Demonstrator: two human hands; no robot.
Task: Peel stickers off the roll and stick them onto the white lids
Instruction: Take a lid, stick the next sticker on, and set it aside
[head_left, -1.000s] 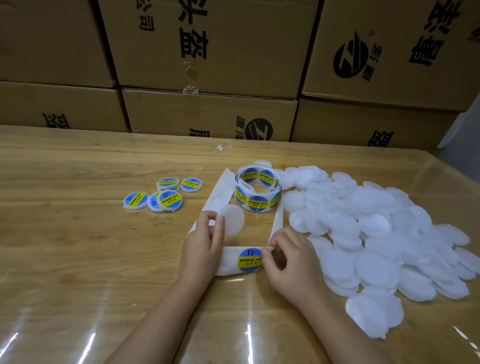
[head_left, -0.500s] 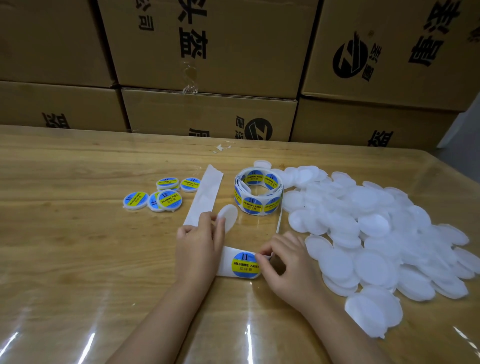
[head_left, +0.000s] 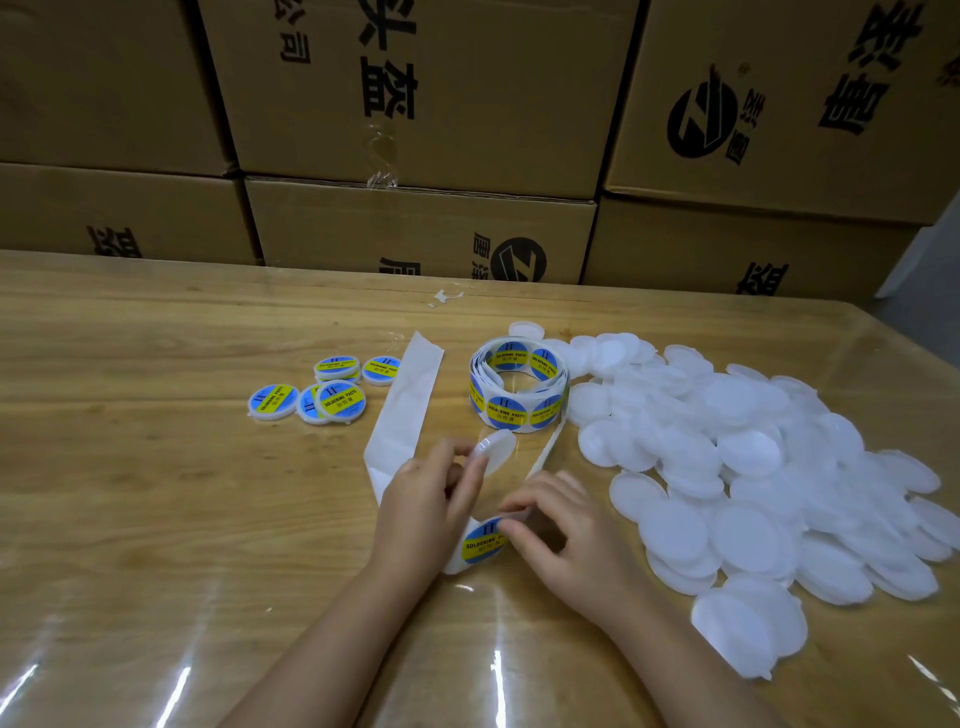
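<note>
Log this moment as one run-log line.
stage: peeling sticker | left grip: holds white lid | right grip: pinches sticker on backing strip | roll: beyond hands | labelled lids: left | unlabelled pile: right

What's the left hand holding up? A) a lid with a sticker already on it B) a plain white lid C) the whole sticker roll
B: the left hand grips a plain white lid, while the sticker roll sits untouched farther back.
</note>
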